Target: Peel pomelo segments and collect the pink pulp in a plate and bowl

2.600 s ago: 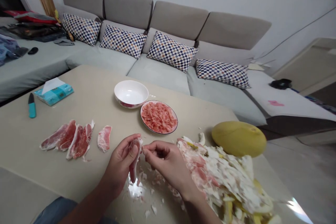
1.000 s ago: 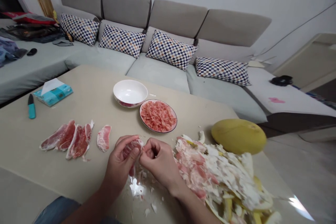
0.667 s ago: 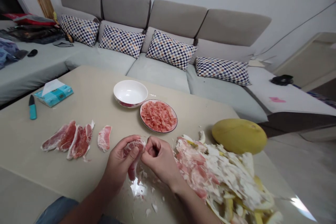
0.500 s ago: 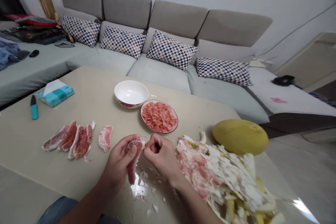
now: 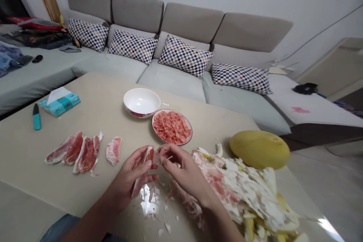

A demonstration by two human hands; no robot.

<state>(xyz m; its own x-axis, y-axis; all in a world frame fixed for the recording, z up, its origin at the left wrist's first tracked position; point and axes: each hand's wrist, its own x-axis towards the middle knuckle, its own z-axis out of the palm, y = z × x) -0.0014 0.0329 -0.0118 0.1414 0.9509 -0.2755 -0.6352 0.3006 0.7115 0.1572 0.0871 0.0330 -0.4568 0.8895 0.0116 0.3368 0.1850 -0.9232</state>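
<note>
A long grey fabric sofa (image 5: pixel 181 26) with checkered cushions fills the far side of the room, and a beige table (image 5: pixel 85 94) stands before it. Taking the person's seat as six o'clock, a yellow-green pomelo (image 5: pixel 259 149) sits at about two o'clock, and a big heap of white pith and yellow rind (image 5: pixel 249 193) spreads toward four o'clock. At twelve, a round white ceramic bowl (image 5: pixel 141 102) sits just beside a dark-rimmed plate (image 5: pixel 184 141) piled with shredded pink pulp (image 5: pixel 171 127). Peeled pink pomelo segments (image 5: pixel 73 153) lie in a row at nine.

Near the table's front edge, the left hand (image 5: pixel 127 181) cradles a long pink segment (image 5: pixel 138 187), its fingers (image 5: pixel 136 168) curled narrowly around it. The right hand (image 5: pixel 184 170) has just lifted a little away, its fingers (image 5: pixel 170 155) pinched narrowly beside the segment's upper end, seemingly on a pale shred of membrane. Small white scraps (image 5: pixel 160 230) dot the table below.
</note>
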